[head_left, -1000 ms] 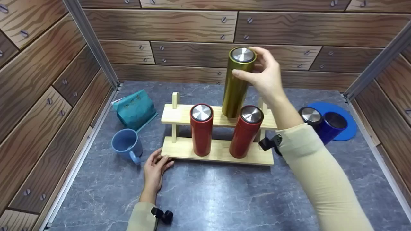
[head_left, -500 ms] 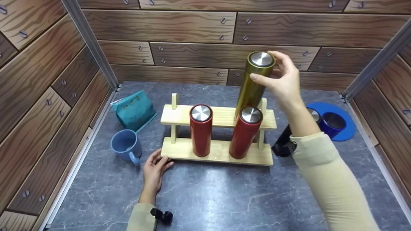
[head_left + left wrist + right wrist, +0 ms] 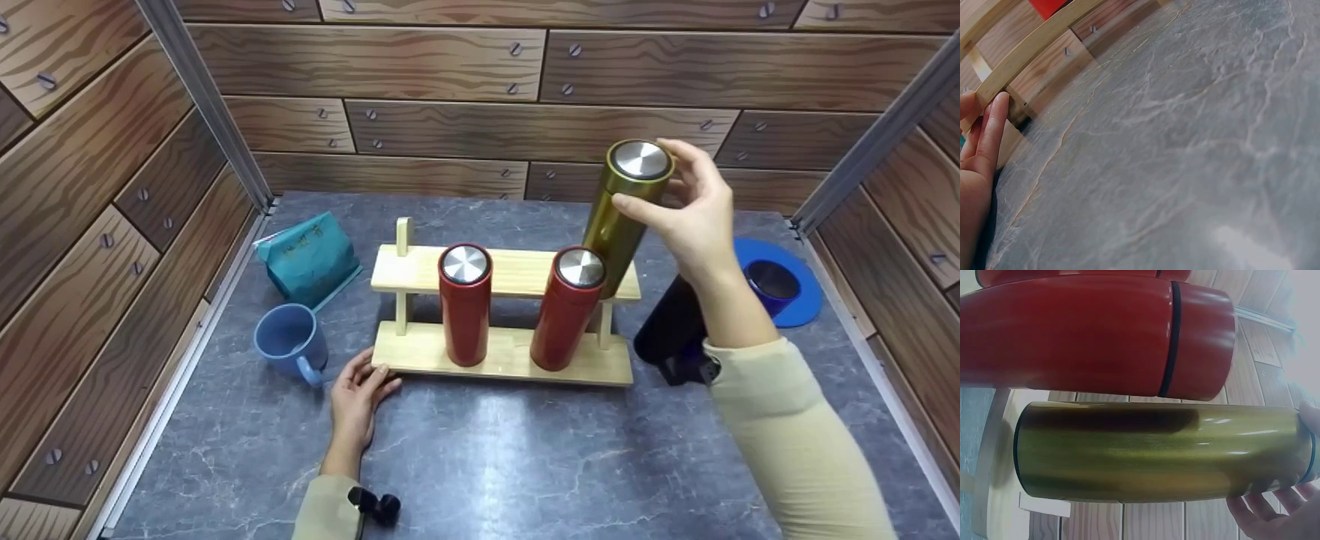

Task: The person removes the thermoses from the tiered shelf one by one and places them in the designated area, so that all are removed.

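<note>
My right hand (image 3: 697, 214) grips a shiny gold-green thermos flask (image 3: 626, 225) near its steel lid, thumb on one side and fingers on the other. The flask leans slightly, its base over the right end of the wooden rack's upper shelf (image 3: 517, 271); in the right wrist view the gold flask (image 3: 1157, 453) lies close to a red flask (image 3: 1089, 334). Two red thermos flasks, one left (image 3: 466, 315) and one right (image 3: 566, 319), stand on the lower shelf (image 3: 510, 364). My left hand (image 3: 354, 397) holds the rack's front left corner (image 3: 991, 84) between thumb and fingers.
Left of the rack are a blue mug (image 3: 289, 341) and a teal paper bag (image 3: 311, 259). On the right stand a black flask (image 3: 671, 322), partly behind my right forearm, and a dark blue cup (image 3: 772, 285) at a round blue mat (image 3: 802, 296). Wood-patterned walls (image 3: 360, 60) enclose the table.
My right hand has carried the gold flask rightward and lower, from mid-shelf to the upper shelf's right end. My left hand keeps its place at the rack's corner.
</note>
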{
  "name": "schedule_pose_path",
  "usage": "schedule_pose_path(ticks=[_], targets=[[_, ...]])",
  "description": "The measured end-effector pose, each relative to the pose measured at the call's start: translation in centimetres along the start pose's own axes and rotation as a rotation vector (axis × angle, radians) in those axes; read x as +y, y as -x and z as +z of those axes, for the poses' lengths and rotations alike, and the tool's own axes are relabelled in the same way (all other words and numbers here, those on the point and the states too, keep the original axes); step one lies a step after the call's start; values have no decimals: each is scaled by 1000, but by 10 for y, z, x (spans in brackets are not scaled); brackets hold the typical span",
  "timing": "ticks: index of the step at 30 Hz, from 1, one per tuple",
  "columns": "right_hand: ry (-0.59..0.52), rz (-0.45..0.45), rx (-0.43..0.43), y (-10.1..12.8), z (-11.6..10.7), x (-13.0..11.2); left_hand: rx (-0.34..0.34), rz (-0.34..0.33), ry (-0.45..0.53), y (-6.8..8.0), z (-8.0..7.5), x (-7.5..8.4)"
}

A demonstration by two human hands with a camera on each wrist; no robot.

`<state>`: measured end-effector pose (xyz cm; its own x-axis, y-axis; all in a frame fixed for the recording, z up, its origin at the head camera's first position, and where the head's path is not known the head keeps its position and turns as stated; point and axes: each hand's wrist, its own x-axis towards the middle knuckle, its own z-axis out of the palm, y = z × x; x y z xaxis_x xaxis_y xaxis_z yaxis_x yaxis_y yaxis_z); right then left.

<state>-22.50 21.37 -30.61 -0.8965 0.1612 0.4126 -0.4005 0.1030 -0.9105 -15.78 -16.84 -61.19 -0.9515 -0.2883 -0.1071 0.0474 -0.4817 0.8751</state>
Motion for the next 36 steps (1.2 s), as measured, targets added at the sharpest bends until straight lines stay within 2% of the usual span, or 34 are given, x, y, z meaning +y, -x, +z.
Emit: schedule_pose_path(ticks=[12,25,36], targets=[[-104,-29,22,21,-22,5,3,-1,3,-1,-1,0],[-85,-46,56,57,-43,7,-11,4,10,1,-1,-2],[-71,-93,0,80,-56,25,-13,9,6,0,-1,0]])
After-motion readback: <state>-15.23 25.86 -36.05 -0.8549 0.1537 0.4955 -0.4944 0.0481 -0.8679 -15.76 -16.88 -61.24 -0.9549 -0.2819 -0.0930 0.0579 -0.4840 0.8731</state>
